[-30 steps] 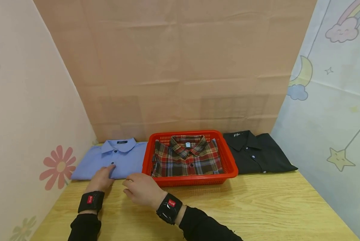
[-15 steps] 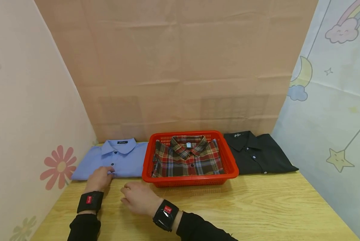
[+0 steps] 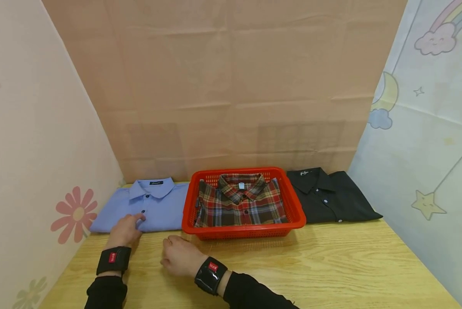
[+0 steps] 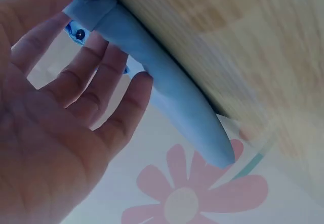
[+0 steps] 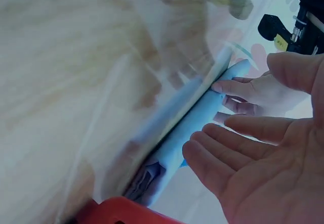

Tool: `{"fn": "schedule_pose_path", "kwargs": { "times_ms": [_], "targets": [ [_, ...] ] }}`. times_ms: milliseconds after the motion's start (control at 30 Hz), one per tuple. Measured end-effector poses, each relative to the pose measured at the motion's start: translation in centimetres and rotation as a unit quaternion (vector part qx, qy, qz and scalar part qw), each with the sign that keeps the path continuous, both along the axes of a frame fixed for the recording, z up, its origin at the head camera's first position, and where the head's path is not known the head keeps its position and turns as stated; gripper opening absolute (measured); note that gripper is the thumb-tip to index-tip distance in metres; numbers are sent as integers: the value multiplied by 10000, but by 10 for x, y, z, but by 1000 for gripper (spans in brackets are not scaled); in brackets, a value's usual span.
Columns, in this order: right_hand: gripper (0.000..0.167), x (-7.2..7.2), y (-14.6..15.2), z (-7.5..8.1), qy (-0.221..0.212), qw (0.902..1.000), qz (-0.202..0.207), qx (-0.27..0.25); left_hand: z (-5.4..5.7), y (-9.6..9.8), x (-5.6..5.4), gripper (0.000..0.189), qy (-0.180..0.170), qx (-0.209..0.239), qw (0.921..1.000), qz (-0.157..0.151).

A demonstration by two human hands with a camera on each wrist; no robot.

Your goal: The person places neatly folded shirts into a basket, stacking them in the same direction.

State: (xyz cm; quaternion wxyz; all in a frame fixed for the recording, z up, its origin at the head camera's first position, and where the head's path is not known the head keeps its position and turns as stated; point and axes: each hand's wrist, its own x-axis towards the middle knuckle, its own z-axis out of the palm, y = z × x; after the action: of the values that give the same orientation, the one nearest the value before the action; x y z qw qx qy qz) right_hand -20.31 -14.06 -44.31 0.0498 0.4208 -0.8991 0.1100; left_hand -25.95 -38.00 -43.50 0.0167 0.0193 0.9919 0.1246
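Observation:
A folded light-blue collared shirt (image 3: 165, 214) lies at the far left of the wooden table. On its front part rests my left hand (image 3: 124, 229), its fingertips near a dark button. In the left wrist view, those fingers are spread and slightly bent against the shirt's folded front edge (image 4: 167, 82). My right hand (image 3: 182, 257) hovers or rests just in front of the shirt's right part; whether it touches the table cannot be told. The right wrist view shows its fingers (image 5: 233, 148) loosely extended beside the blue fold, holding nothing.
Right of the blue shirt stands a red plastic basket (image 3: 242, 231) holding a folded plaid shirt (image 3: 223, 214). Beyond it lies a folded black shirt (image 3: 331, 201). Brown paper (image 3: 231, 86) closes the back, and printed panels flank both sides.
My right hand has drawn back toward me, away from the basket's front left corner. The left hand has shifted slightly left and nearer. The basket with the plaid shirt stays in place.

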Motion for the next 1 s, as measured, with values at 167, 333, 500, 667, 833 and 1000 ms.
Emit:
{"fn": "schedule_pose_path", "kwargs": {
  "times_ms": [167,333,500,667,833,1000],
  "targets": [
    [26,-3,1,-2,-369,9992,-107,-82,-1,-1,-2,23,25,121,9998,151],
    [32,-5,-1,-3,-559,9980,-272,-138,4,-2,-2,20,-115,212,9995,226],
    [66,-2,-5,-4,-959,9933,-649,-57,13,-4,2,19,-600,440,9970,210],
    [77,-4,-7,-4,-1351,9863,-946,12,22,-10,3,21,-1031,767,9917,65],
    [77,-7,-10,-3,-1799,9762,-1199,-167,25,-21,5,22,-888,965,9913,-131],
    [81,-10,-15,-2,-2487,9533,-1577,-670,22,-39,10,45,-286,656,9967,376]
  ]
}}
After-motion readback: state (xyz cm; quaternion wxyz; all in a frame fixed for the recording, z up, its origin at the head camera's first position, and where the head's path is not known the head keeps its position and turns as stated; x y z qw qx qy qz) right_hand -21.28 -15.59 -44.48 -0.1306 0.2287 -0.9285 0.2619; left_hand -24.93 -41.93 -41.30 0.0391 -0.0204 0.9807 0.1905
